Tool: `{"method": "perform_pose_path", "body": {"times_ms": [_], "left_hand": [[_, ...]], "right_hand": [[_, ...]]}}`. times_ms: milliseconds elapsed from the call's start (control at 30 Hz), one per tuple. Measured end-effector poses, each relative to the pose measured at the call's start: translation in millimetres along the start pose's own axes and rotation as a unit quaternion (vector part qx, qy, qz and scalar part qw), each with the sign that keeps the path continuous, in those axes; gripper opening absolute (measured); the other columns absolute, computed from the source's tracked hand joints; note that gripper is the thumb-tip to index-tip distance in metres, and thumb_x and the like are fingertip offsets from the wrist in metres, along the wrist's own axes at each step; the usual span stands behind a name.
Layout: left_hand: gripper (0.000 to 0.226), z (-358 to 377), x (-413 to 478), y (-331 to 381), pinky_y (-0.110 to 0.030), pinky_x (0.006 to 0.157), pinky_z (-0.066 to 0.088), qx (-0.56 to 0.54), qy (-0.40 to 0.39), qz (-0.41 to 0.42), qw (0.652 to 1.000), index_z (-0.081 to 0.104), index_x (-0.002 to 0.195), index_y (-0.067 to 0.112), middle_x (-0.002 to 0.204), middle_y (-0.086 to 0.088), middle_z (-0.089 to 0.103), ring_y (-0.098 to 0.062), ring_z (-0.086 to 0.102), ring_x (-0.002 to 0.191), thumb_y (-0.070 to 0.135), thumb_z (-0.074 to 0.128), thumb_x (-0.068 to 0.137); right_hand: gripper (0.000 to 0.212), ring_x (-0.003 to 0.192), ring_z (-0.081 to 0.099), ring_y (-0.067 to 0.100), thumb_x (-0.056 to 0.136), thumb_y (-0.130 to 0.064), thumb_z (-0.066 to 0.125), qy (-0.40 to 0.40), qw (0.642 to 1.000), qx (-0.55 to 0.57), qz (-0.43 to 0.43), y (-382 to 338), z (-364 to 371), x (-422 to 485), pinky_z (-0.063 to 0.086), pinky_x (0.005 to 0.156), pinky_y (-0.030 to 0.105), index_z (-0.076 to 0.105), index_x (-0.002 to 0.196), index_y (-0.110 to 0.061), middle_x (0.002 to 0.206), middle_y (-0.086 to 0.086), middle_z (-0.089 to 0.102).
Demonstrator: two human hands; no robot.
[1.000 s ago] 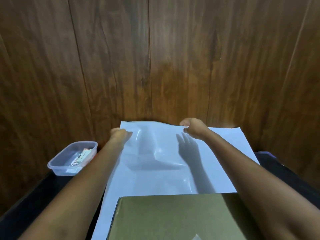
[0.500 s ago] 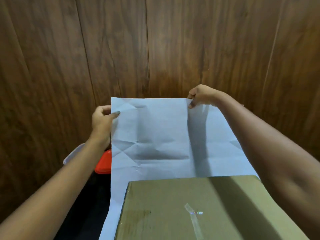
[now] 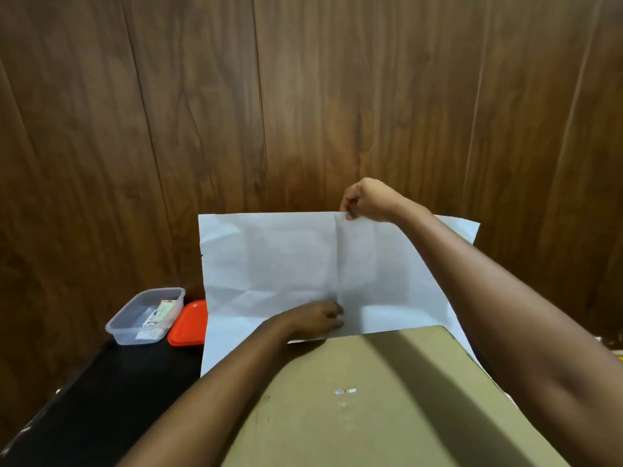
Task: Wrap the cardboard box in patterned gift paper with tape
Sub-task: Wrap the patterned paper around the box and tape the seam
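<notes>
1. Nearest, filling the lower frame: cardboard box [image 3: 387, 416] — matt, olive-brown, with a broad flat top and a straight far edge. Small shiny scrap of tape [image 3: 345, 391] stuck near the middle of that top. Both forearms crossing above it.
2. At the box's far edge: left hand [image 3: 315, 320], fingers laid out along the sheet, pressing it down beside a vertical crease, curled round nothing.
3. Rising from that edge: gift paper [image 3: 286, 264], thin, rectangular, white on the face turned this way, marked by fold lines and small wrinkles. Lower part lying over the box's far rim and running down past its left side, upper part held upright.
4. Up at the sheet's top edge, well apart from the left: right hand [image 3: 365, 200], thumb and fingers pinched on the paper at the head of the same crease.
5. Off to the left, on the black, glossy surface [image 3: 118, 399]: clear plastic tub [image 3: 145, 315], rectangular with rounded corners, printed packets inside — too small to read. Red lid [image 3: 188, 323] just beside it, partly hidden behind the paper's left edge.
6. Farthest: wall [image 3: 303, 96] of dark wooden panels, vertical grain and seams.
</notes>
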State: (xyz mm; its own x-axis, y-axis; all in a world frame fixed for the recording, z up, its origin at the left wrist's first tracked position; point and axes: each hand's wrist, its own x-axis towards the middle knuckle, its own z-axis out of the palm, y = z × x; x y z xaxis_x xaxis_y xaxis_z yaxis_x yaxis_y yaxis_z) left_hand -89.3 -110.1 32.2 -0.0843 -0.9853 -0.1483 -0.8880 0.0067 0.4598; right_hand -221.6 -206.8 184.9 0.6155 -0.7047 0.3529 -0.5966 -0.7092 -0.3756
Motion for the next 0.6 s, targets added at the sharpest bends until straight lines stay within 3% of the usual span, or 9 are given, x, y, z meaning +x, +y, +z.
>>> {"method": "perform_pose_path", "body": {"times_ms": [67, 200, 267, 367, 467, 533, 600], "left_hand": [[0.04, -0.9, 2.0, -5.3, -0.025, 0.099, 0.032, 0.043, 0.005, 0.002, 0.999, 0.046, 0.136, 0.013, 0.14, 0.0, 0.045, -0.02, 0.042, 0.128, 0.023, 0.044, 0.098], [0.04, -2.7, 2.9, -16.0, -0.028, 0.1, 0.034, 0.064, 0.0, -0.05, 0.997, 0.048, 0.134, 0.013, 0.14, -0.003, 0.046, -0.021, 0.044, 0.125, 0.025, 0.048, 0.096], [0.031, -3.7, 0.5, -16.8, -0.028, 0.09, 0.039, 0.013, 0.05, -0.031, 0.998, 0.056, 0.123, 0.009, 0.129, -0.007, 0.056, -0.02, 0.052, 0.109, 0.02, 0.047, 0.096], [0.019, -6.4, -14.8, -16.5, -0.029, 0.074, 0.047, 0.007, 0.145, -0.039, 0.989, 0.066, 0.092, 0.013, 0.093, 0.0, 0.069, -0.018, 0.063, 0.081, 0.019, 0.048, 0.09], [0.019, -1.1, -37.6, -11.8, -0.033, 0.07, 0.047, -0.004, 0.259, -0.008, 0.966, 0.062, 0.075, 0.019, 0.08, 0.005, 0.065, -0.017, 0.061, 0.079, 0.023, 0.05, 0.09], [0.014, 9.4, -55.0, 0.3, -0.031, 0.081, 0.046, 0.009, 0.219, 0.054, 0.974, 0.064, 0.092, 0.027, 0.1, 0.009, 0.062, -0.011, 0.057, 0.094, 0.036, 0.053, 0.091], [0.039, 23.5, -62.4, 8.4, -0.029, 0.097, 0.04, 0.043, 0.112, 0.077, 0.99, 0.052, 0.128, 0.027, 0.129, 0.011, 0.052, -0.009, 0.049, 0.116, 0.045, 0.048, 0.093]], "right_hand": [[0.015, 0.067, 0.05, 0.011, 0.077, 0.003, 0.067, -0.037, 0.999, -0.002, 0.008, 3.7, 2.7, -0.9, 0.037, 0.054, 0.017, 0.07, 0.088, -0.008, 0.067, -0.005, 0.055], [0.012, 0.079, 0.052, 0.016, 0.078, -0.004, 0.071, -0.086, 0.995, -0.034, 0.028, 11.6, 14.3, -4.3, 0.038, 0.059, 0.02, 0.07, 0.089, -0.008, 0.084, 0.003, 0.061], [0.007, 0.078, 0.052, 0.016, 0.081, -0.006, 0.069, -0.051, 0.998, -0.009, 0.028, 16.6, 15.7, -6.4, 0.039, 0.061, 0.023, 0.07, 0.087, -0.007, 0.083, 0.004, 0.06], [0.003, 0.081, 0.058, 0.021, 0.085, -0.011, 0.066, 0.037, 0.999, 0.003, 0.022, 21.6, 14.1, -10.0, 0.048, 0.068, 0.029, 0.068, 0.084, -0.011, 0.085, 0.004, 0.063], [0.01, 0.083, 0.061, 0.023, 0.087, -0.013, 0.061, 0.141, 0.99, 0.001, 0.016, 14.9, 13.1, -13.2, 0.051, 0.073, 0.036, 0.071, 0.089, -0.011, 0.089, 0.006, 0.068], [0.015, 0.084, 0.062, 0.022, 0.088, -0.012, 0.058, 0.174, 0.985, -0.014, -0.001, 1.9, 12.7, -19.6, 0.052, 0.071, 0.036, 0.072, 0.092, -0.012, 0.091, 0.005, 0.07], [0.017, 0.085, 0.063, 0.022, 0.087, -0.01, 0.057, 0.203, 0.979, -0.011, -0.015, -9.0, 9.9, -27.3, 0.053, 0.072, 0.036, 0.073, 0.092, -0.014, 0.092, 0.003, 0.072]]}}
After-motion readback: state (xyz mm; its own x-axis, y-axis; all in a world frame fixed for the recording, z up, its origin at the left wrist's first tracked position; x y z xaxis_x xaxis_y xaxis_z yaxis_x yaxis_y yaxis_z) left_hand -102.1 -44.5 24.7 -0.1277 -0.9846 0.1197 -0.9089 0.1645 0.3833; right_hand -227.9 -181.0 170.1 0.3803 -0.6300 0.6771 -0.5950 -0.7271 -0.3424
